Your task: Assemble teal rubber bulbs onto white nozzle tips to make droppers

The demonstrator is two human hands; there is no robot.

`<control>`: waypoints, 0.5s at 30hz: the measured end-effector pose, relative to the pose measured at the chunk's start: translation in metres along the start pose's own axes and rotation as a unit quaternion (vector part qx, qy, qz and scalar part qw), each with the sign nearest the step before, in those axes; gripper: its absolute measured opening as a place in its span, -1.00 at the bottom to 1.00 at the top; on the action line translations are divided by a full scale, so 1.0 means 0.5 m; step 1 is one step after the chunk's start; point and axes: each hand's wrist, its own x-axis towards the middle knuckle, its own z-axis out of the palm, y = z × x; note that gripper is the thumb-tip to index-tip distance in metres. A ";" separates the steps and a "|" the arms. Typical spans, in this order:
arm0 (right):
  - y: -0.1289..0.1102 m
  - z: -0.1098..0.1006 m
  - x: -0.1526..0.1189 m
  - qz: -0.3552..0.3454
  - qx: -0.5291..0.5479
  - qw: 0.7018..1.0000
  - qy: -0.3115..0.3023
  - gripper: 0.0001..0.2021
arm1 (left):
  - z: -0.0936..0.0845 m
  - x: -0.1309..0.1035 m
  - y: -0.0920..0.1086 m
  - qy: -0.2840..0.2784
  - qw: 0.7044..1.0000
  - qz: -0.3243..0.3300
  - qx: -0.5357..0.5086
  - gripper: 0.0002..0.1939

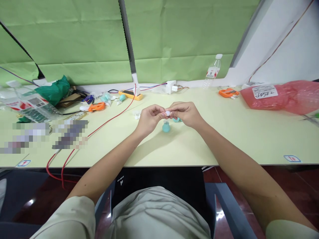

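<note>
Over the middle of the table my left hand [151, 119] and my right hand [186, 114] meet, both closed. Between their fingertips they pinch a small white piece [167, 113], whose kind is too small to make out. Just below it, on the table, stands a small turquoise piece with a rounded body [166, 126]. Another turquoise piece [176, 119] lies under my right fingers, which partly hide it. Left of my left hand are several small white bits [137, 115].
Behind stand a yellow multimeter [131, 95], a white socket box [170, 87] and a clear bottle [212, 71]. A red plastic bag [279, 96] and an orange tool [228, 93] lie right. A red cable [112, 118] crosses the left, near a large bottle [30, 103].
</note>
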 end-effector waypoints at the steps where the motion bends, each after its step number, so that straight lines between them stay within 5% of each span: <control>1: 0.000 0.000 0.000 -0.001 -0.001 1.000 0.000 -0.76 | 0.000 0.000 0.001 -0.002 1.000 0.002 0.002 -0.57; 15: -0.022 0.003 0.005 0.029 0.035 0.999 -0.013 -0.67 | 0.004 0.002 0.006 -0.006 0.999 0.031 -0.019 -0.62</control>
